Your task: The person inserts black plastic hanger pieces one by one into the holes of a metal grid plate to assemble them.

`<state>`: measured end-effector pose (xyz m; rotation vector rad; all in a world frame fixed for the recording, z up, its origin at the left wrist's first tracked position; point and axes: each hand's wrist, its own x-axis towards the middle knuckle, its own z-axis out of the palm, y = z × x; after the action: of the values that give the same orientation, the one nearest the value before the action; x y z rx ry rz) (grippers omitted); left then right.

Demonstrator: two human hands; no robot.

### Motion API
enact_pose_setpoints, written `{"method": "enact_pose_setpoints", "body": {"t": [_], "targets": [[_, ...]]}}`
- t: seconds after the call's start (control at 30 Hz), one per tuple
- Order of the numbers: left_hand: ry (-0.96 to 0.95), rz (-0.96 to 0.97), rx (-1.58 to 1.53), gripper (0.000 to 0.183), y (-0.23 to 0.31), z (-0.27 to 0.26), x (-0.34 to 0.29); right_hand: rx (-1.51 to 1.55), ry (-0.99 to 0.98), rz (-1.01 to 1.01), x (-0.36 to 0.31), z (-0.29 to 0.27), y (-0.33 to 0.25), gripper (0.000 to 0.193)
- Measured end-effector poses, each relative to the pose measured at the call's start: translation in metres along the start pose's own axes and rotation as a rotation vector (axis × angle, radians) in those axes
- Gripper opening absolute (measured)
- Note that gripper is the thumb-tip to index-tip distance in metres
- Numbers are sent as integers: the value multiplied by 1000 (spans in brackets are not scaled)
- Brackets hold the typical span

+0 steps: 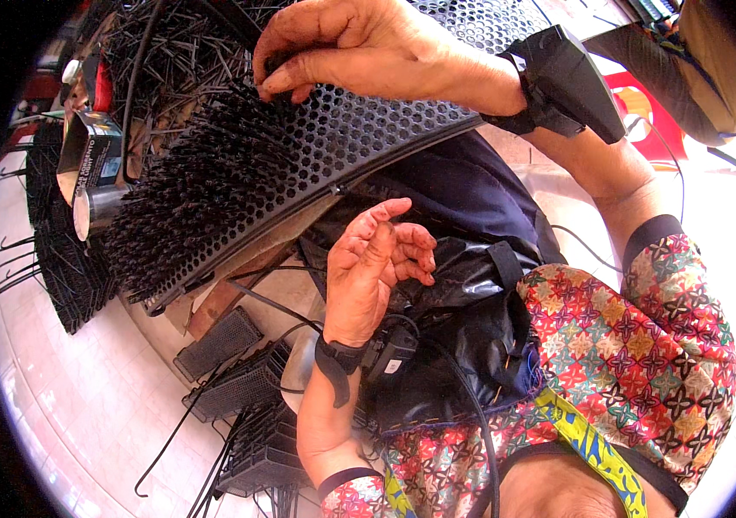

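A black panel full of round holes (342, 138) lies at a slant across the upper middle. Its left half is packed with short upright black bristles (204, 177). My right hand (359, 52) is over the panel at the edge of the bristles, its thumb and fingers pinched together. Something dark shows at the fingertips, too small to name. In front of the panel's near edge, my left hand (381, 259) is raised above my lap, fingers loosely curled and apart with nothing in them. Both wrists wear black straps with devices.
Loose thin black strips (178, 60) lie heaped behind the bristles. At the left stand an opened carton (91, 155) and a metal can (98, 211). Finished-looking black bristle pieces (70, 259) and black wire racks (255, 432) are on the tiled floor. Cables (471, 406) cross my lap.
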<state>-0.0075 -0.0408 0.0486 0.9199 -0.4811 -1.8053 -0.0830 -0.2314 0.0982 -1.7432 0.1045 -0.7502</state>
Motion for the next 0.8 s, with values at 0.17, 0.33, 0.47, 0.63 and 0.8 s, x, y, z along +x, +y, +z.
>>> {"method": "enact_pose_setpoints", "body": {"t": [0.17, 0.33, 0.47, 0.63, 0.8], "targets": [[0, -4, -17, 48, -2, -3, 1, 43, 53, 14, 0, -2, -7, 4], [26, -13, -7, 46, -1, -3, -1, -137, 26, -30, 5, 3, 12, 15], [41, -21, -4, 45, -2, -6, 0, 33, -120, -17, 7, 3, 5, 4], [30, -22, 8, 46, -5, -3, 5, -154, -172, -201, 10, -3, 0, 5], [58, -19, 9, 46, 0, -3, -2, -288, -219, -324, 26, 5, 6, 4]]}}
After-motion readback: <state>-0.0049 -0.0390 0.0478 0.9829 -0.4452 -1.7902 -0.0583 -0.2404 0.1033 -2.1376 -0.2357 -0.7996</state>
